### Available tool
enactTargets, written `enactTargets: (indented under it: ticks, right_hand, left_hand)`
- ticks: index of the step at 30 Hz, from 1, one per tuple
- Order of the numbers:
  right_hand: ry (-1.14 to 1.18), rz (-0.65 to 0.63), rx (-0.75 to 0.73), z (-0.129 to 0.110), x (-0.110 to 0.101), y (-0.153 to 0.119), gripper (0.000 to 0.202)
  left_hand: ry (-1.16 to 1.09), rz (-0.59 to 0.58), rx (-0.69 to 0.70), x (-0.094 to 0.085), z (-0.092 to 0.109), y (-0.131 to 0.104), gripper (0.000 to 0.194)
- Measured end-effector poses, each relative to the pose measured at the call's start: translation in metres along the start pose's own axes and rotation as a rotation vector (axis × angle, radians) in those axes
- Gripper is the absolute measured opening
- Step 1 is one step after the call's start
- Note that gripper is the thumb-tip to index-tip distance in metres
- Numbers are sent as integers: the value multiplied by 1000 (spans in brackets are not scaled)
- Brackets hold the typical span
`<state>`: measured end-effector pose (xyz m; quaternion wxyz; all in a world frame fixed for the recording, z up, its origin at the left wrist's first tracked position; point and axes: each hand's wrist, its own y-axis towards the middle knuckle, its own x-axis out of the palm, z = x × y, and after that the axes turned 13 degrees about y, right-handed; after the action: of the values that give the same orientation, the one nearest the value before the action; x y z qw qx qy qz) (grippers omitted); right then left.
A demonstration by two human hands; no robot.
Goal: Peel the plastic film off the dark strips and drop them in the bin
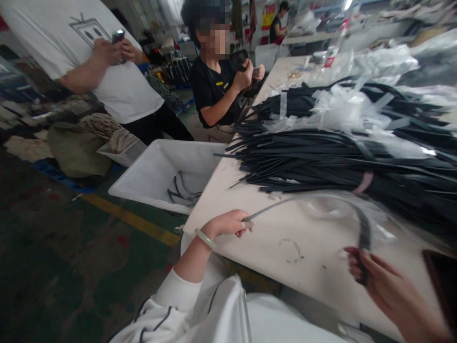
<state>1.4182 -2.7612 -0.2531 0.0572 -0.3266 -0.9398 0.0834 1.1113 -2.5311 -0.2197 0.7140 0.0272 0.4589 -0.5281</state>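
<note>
A long dark strap (364, 224) arches above the table between my two hands. My left hand (230, 224), with a pale bangle at the wrist, pinches its thin end near the table's left edge. At the right, my right hand (378, 271) is closed around the strap's other end, which looks broader there. Behind the strap lies a large bundle of black strips (307, 159), bound by a pinkish band (364, 182). The picture is slightly blurred, so the strap's exact material cannot be made out.
A white bin (143, 176) holding a few dark strips stands against the left side of the table (221, 190). Crumpled clear plastic (342, 107) lies over the strips. A dark flat object (441, 281) is at the right edge. Two people stand and sit beyond the bin.
</note>
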Motion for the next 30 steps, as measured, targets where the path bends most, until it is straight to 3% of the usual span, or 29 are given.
enactTargets:
  ticks: [1, 3, 5, 8, 13, 16, 18, 21, 23, 28, 30]
  right_hand:
    - [131, -82, 173, 1, 17, -1, 49]
    - [251, -212, 328, 3, 56, -7, 51]
    - [212, -282, 292, 7, 94, -14, 58]
    - [59, -302, 275, 16, 130, -24, 57]
    - [216, -283, 560, 19, 138, -35, 39]
    - [173, -277, 522, 21, 140, -36, 37]
    - [93, -285, 475, 26, 142, -35, 37]
    - [14, -274, 409, 35, 144, -32, 38]
    - [-6, -266, 368, 39, 144, -29, 39]
    - [-78, -358, 340, 39, 144, -26, 40]
    - [-79, -389, 364, 39, 145, -27, 42]
  left_hand:
    - [-189, 36, 23, 10, 12, 7, 27]
    - [-718, 196, 34, 32, 38, 26, 32]
    - [-1236, 407, 5, 49, 62, 46, 30]
    - [-1572, 638, -33, 61, 80, 67, 24]
    - [-1595, 791, -6, 61, 77, 72, 24]
    - [-1561, 759, -78, 69, 77, 71, 30]
    - [-1520, 730, -195, 77, 79, 72, 35]
    - [-1378, 819, -389, 88, 81, 74, 34]
    - [-1329, 857, -440, 92, 82, 75, 36]
    - [-1413, 551, -300, 90, 91, 72, 57]
    - [-1485, 546, -245, 82, 95, 71, 57]
